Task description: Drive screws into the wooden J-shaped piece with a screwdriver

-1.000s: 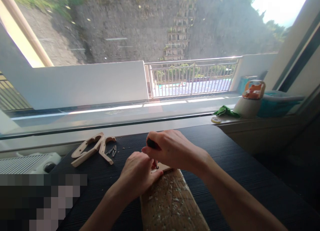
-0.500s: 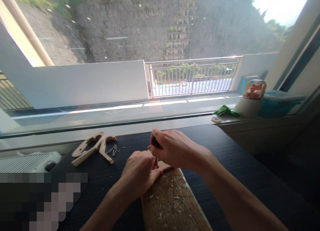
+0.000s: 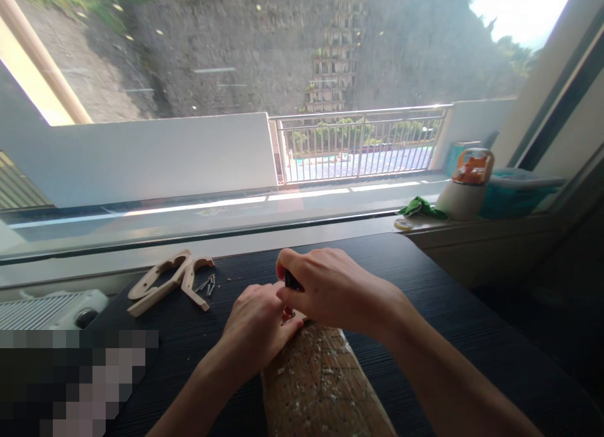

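My right hand is wrapped round the black handle of a screwdriver, held upright with its shaft pointing down. My left hand is closed low beside the shaft, its thumb and fingers pressing a small pale wooden piece against the far end of a worn wooden board. Something red shows between the left fingers near the tip; the fingers hide most of it. The board is scarred with holes and whitish flecks.
Curved pale wooden parts lie on the dark table at the left, beside several screws. A white radiator stands at far left. The sill holds a green cloth, a tape roll and a teal bin.
My right hand and the screwdriver have come slightly lower, and less of the shaft shows. The left hand keeps its hold. The whole view has shifted a little.
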Demonstrator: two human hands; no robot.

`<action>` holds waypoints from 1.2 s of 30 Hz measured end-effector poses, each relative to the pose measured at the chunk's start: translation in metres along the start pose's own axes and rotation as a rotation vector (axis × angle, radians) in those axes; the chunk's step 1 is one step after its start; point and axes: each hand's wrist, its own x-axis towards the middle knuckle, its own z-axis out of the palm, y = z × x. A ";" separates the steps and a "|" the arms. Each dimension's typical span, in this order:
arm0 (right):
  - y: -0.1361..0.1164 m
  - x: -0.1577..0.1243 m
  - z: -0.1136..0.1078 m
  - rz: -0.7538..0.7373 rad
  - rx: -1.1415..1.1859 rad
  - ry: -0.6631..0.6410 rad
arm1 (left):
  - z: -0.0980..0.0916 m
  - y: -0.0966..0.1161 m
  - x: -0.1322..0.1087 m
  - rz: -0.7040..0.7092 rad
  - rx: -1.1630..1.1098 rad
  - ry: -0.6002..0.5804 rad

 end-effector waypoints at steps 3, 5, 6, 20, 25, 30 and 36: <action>0.001 0.007 0.007 -0.030 0.009 0.051 | 0.000 -0.002 0.001 -0.031 -0.013 -0.020; 0.002 0.010 0.011 -0.032 0.029 0.073 | 0.000 -0.003 0.001 -0.029 -0.039 -0.014; 0.003 0.011 0.012 -0.029 0.039 0.085 | 0.000 -0.003 0.001 -0.021 -0.057 -0.012; 0.010 0.005 0.002 -0.006 0.236 -0.004 | 0.004 -0.007 0.000 0.012 -0.105 -0.022; 0.016 0.004 0.000 0.000 0.313 -0.035 | 0.004 -0.008 0.000 -0.017 -0.103 -0.031; 0.026 0.005 0.003 0.047 0.365 -0.056 | 0.001 -0.006 0.000 -0.004 -0.101 -0.059; 0.029 0.008 0.005 0.100 0.375 -0.068 | 0.002 -0.007 0.000 0.008 -0.098 -0.058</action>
